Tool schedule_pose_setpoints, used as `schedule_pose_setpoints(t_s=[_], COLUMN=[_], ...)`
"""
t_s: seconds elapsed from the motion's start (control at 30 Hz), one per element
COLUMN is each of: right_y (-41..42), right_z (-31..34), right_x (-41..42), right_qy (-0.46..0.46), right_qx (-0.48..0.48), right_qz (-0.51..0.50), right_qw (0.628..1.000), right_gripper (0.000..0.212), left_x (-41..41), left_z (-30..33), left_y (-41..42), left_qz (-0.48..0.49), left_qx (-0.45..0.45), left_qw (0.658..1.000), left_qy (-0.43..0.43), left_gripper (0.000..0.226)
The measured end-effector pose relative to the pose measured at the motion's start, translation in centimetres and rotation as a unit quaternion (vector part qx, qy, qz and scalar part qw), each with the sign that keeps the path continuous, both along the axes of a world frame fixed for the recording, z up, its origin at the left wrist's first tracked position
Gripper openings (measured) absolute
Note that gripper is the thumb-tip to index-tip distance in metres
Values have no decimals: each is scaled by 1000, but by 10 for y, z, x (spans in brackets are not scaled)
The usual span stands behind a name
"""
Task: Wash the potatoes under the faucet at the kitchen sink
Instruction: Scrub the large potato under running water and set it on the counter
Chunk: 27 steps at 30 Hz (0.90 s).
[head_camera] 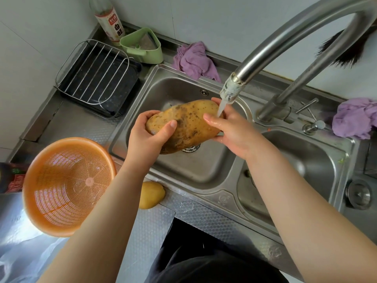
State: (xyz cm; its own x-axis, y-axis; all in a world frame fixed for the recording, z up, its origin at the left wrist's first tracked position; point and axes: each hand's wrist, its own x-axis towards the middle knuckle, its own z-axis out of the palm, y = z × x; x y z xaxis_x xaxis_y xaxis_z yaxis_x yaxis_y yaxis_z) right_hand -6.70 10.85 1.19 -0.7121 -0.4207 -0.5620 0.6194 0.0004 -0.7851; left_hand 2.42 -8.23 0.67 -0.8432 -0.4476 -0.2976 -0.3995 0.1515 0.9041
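A large, brown-speckled potato (189, 125) is held over the left basin of the steel sink (142, 94). My left hand (149, 135) grips its left end, thumb across the front. My right hand (230, 129) holds its right end, fingers curled around it. Water runs from the curved steel faucet (230, 92) onto the potato's right end and my right fingers. A second, smaller yellow potato (152, 195) lies on the counter at the sink's front edge, partly hidden by my left forearm.
An orange plastic colander (67, 186) sits tilted on the counter at the left. A black tray with a wire rack (98, 78), a green container (142, 45) and a bottle (110, 23) stand behind. Purple cloths (193, 60) lie along the back rim. The right basin (306, 160) adjoins.
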Motion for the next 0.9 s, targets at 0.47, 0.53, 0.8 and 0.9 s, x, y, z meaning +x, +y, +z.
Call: schedule_pose_setpoints(t_s=[0.47, 0.53, 0.8, 0.9], right_y=[-4, 2, -14, -18], right_z=[-10, -8, -3, -10], right_x=[-4, -2, 4, 3], right_qy=[-79, -59, 27, 55], right_qx=[37, -25, 42, 66], right_qz=[-50, -29, -119, -177], right_qw=[995, 997, 992, 980], right_gripper=[37, 31, 51, 35], left_x=[-8, -7, -9, -11], left_z=[12, 12, 11, 17], left_y=[5, 4, 13, 14], left_qz=[-117, -70, 20, 6], left_qx=[-173, -104, 24, 77], left_qw=[977, 992, 998, 993], left_qy=[29, 12, -49, -84], left_gripper=[91, 108, 119, 112])
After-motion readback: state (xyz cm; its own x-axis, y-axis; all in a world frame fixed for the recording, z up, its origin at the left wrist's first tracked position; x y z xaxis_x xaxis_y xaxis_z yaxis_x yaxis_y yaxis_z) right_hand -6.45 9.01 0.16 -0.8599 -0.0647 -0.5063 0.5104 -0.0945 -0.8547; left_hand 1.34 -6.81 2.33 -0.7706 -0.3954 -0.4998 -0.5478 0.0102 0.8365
